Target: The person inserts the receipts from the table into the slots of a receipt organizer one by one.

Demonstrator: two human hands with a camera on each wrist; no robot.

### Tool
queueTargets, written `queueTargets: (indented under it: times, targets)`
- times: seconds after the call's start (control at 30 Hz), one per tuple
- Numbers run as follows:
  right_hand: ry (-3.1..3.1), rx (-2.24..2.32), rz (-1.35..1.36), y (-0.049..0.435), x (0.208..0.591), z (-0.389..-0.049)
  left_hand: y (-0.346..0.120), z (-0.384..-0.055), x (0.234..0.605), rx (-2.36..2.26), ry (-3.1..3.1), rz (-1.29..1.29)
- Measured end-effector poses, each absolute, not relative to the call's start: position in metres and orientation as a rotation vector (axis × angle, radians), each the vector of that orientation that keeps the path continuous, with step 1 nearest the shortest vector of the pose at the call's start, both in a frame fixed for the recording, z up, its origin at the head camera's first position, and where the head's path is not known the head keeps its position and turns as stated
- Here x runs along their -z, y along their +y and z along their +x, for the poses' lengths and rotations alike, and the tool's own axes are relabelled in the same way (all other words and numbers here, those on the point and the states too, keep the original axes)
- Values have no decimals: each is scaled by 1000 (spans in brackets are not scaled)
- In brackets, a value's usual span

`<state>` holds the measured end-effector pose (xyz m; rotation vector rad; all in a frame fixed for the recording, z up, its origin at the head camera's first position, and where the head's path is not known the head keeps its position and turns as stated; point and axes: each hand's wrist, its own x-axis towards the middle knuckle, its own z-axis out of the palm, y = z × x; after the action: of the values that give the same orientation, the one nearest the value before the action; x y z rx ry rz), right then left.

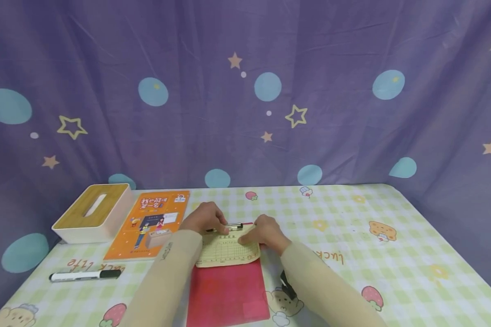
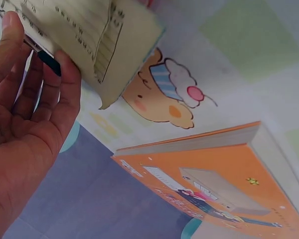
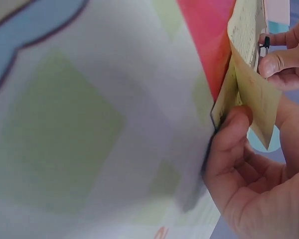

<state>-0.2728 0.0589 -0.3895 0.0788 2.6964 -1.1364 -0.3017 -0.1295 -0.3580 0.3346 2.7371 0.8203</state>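
In the head view my left hand is at the top of a red board. Its thumb and fingers pinch a slim metal clip with black ends, seen closer in the left wrist view. Yellowish printed paper lies over the board's upper part, just below this clip. At the paper's upper right corner, my right hand holds it between thumb and curled fingers. From the right wrist, the paper's corner looks bent up and apart from the layer beneath. The fingers partly hide the clip.
Left of the board lies an orange book, with a white tissue box with a wooden lid beside it. A marker lies nearer the front. Partly under my right forearm is a black object. A purple curtain hangs behind the table.
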Motion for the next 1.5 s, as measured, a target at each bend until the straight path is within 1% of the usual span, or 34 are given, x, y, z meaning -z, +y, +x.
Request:
queueTargets:
  times: [0.37,0.67,1.5]
  targets:
    - [2736,1027,175,49,386,-275,-133,-305,358,-825,2714,275]
    - [2747,1067,235,49,387,-273,-133,-306,361,-828,2718,272]
    - [2807,1112,241,49,397,-271,-128,-301,359,-791,2753,312]
